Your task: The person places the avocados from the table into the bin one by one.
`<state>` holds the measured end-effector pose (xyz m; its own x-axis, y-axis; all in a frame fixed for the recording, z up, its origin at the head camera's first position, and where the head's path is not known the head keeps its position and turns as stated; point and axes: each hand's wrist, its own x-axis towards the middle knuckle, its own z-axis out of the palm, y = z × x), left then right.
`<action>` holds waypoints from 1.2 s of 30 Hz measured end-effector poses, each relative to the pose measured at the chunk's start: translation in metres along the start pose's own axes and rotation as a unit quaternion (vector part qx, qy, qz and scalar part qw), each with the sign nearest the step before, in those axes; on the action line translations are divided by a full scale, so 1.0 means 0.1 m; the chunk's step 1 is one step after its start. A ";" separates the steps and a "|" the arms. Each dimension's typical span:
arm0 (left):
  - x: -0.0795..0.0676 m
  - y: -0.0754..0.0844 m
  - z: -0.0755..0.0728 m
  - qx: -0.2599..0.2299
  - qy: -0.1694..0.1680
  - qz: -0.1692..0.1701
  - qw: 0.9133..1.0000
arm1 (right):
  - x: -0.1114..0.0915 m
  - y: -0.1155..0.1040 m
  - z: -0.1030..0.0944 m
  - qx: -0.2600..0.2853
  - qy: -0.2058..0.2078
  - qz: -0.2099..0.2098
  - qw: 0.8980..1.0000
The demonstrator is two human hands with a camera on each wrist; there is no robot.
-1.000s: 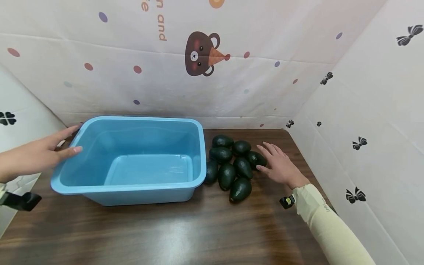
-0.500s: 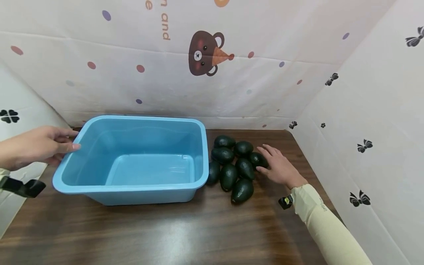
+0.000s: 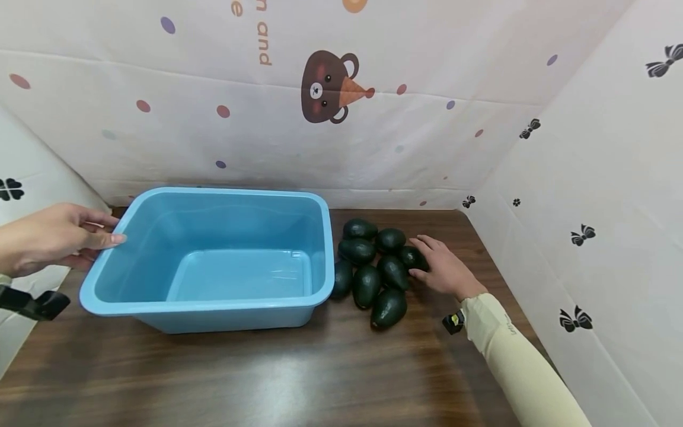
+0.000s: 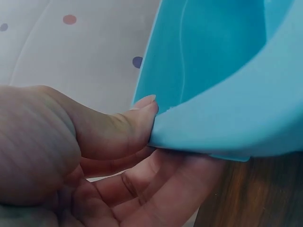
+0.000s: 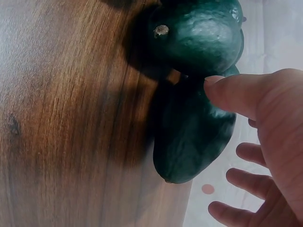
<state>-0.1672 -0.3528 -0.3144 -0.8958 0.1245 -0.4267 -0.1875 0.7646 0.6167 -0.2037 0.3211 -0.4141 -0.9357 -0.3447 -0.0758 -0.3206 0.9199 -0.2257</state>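
Observation:
A light blue plastic basin (image 3: 213, 306) stands on the table at left. My left hand (image 3: 58, 238) pinches its left rim (image 4: 227, 118), thumb on top and fingers curled underneath, in the left wrist view. Beside the basin's right end lies a cluster of several dark green avocados (image 3: 366, 286). My right hand (image 3: 445, 268) is around the rightmost avocado (image 3: 413, 258), thumb on the near side and loose fingers on the far side. In the right wrist view the thumb tip (image 5: 215, 87) is at this avocado (image 5: 189, 137), with the other fingers spread apart below it.
The dark wooden table (image 3: 240, 379) stretches in front of the basin. A white patterned sheet (image 3: 256, 130) rises close behind, and another white sheet (image 3: 592, 178) bounds the right side. A black strap mount (image 3: 37, 303) sits at the left wrist.
My left hand has gone from lying spread over the basin's left rim to pinching it. The right hand has shifted slightly left, closer around the rightmost avocado.

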 end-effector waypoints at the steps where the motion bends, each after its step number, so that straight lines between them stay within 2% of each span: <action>1: 0.00 0.00 0.00 -0.001 0.001 -0.002 1.000 | 0.01 0.01 0.01 -0.001 0.000 -0.003 1.000; 7: 0.02 -0.03 0.01 -0.004 0.011 -0.006 1.000 | 0.05 0.03 0.05 -0.012 0.000 -0.018 1.000; 20: 0.01 -0.01 0.02 -0.004 0.014 -0.005 1.000 | 0.09 0.00 0.11 -0.033 -0.012 -0.020 0.999; 36: 0.02 -0.02 0.02 0.001 0.016 -0.006 1.000 | 0.15 0.03 0.19 -0.043 -0.002 -0.025 0.999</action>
<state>-0.1675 -0.3529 -0.3183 -0.9061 0.0953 -0.4122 -0.1967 0.7676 0.6100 -0.2160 0.3148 -0.4344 -0.9178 -0.3909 -0.0697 -0.3783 0.9142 -0.1453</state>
